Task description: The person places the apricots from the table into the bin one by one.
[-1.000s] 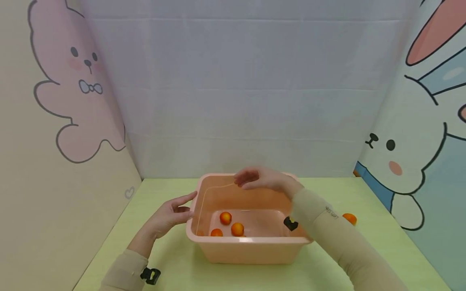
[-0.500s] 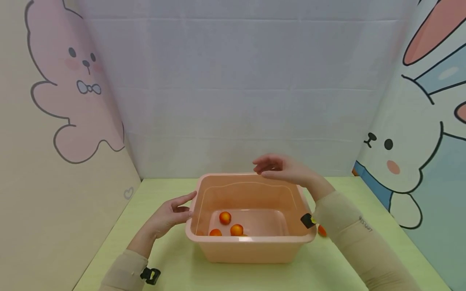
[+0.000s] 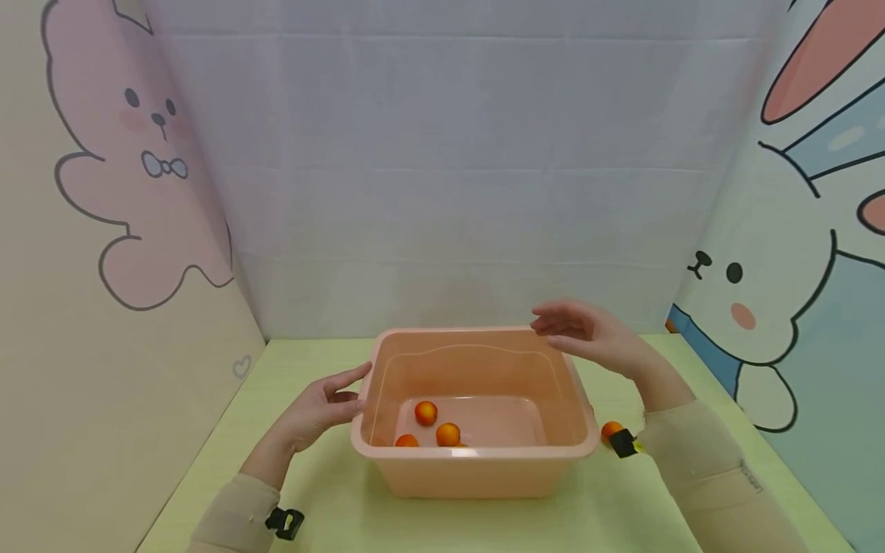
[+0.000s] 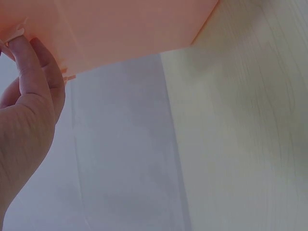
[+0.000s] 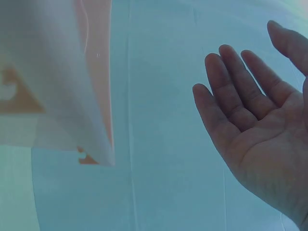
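A pink plastic basin (image 3: 477,475) stands on the table. My left hand (image 3: 319,411) grips its left rim, and the left wrist view shows the fingers (image 4: 30,65) hooked at the rim's underside. Inside, toward the near left, lie several orange-red round fruits (image 3: 448,435), the nearest partly hidden by the front wall. My right hand (image 3: 600,338) is raised by the basin's back right corner, holding nothing; its palm and spread fingers (image 5: 231,94) show in the right wrist view. Another orange-red fruit (image 3: 611,430) rests on the table right of the basin, partly covered by the right wrist's black mount.
The pale green table (image 3: 311,507) runs back to a whitish cloth backdrop (image 3: 442,184). Side panels with a cartoon bear (image 3: 166,230) on the left and a rabbit (image 3: 781,307) on the right enclose it.
My right hand has moved rightward from over the basin to its back right corner. The fruit beside the basin has come into view as the forearm shifted. My left hand stays on the rim.
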Action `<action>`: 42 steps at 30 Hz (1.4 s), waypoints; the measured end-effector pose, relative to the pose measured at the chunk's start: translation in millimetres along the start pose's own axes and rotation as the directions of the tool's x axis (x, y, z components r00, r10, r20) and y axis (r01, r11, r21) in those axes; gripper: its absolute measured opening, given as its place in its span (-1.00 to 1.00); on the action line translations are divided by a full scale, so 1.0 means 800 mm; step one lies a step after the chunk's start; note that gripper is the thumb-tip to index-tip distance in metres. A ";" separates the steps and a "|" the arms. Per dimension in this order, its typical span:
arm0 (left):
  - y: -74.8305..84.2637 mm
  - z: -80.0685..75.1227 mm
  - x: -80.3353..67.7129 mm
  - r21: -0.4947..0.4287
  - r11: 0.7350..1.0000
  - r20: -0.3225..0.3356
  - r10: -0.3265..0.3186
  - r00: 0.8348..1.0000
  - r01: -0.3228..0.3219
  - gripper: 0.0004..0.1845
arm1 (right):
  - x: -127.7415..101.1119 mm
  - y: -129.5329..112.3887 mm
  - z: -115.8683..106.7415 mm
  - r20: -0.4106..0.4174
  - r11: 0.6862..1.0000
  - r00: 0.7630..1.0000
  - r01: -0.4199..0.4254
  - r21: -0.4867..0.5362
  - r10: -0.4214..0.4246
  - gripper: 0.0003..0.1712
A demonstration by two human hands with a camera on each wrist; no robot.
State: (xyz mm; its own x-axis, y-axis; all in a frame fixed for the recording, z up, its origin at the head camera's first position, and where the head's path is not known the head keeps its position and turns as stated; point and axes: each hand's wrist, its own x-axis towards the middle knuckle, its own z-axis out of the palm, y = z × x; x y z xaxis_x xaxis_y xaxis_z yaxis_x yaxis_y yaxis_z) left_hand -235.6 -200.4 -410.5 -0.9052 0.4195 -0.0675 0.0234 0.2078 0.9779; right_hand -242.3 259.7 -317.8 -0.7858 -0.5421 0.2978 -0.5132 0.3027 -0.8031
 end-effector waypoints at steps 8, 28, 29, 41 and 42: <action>-0.001 -0.001 0.000 0.004 1.000 -0.009 -0.010 1.000 0.010 -0.23 | -0.043 0.032 0.002 -0.156 0.995 0.986 -0.069 -0.069 0.058 -0.51; -0.004 -0.001 0.000 -0.003 1.000 -0.002 0.001 1.000 -0.001 -0.25 | -0.149 0.152 0.045 -0.452 0.955 0.864 -0.284 -0.080 0.219 -0.41; -0.004 -0.001 0.000 -0.001 1.000 -0.002 -0.001 1.000 0.001 -0.25 | -0.152 0.156 0.047 -0.458 0.954 0.860 -0.290 -0.072 0.227 -0.40; -0.004 0.000 -0.001 -0.003 1.000 -0.001 0.006 1.000 -0.006 -0.26 | -0.179 0.178 0.056 -0.394 0.913 0.836 -0.409 0.018 0.382 -0.25; -0.004 0.000 -0.001 -0.003 1.000 0.001 0.008 1.000 -0.008 -0.26 | -0.179 0.179 0.056 -0.382 0.906 0.835 -0.424 0.015 0.397 -0.24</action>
State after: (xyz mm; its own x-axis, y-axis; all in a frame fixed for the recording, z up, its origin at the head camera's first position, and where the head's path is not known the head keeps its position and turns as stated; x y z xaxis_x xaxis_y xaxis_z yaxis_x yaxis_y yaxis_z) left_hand -235.2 -201.2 -413.5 -0.9046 0.4221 -0.0596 0.0298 0.2020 0.9789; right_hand -187.8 345.7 -498.9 -0.9913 -0.0328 0.1272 -0.1268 0.4918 -0.8614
